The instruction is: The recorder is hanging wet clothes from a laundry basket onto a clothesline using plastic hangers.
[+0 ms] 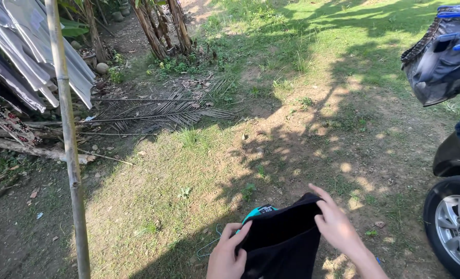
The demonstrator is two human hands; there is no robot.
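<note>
Black cloth (281,243) hangs low in front of me, my left hand (227,256) and right hand (336,227) each pinching a top corner. A loose grip could drop it onto the dirt. Bamboo pole (67,139) left, car wheel (454,225) right; open grass (271,62) ahead.

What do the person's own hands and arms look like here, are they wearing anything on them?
Both hands are bare: no gloves, and no rings, watch or bracelet that can be seen. The left hand shows only up to the wrist at the picture's bottom edge. The right hand shows with its wrist and a short stretch of forearm, with no sleeve on that part. Fingernails look short and unpainted.
</note>
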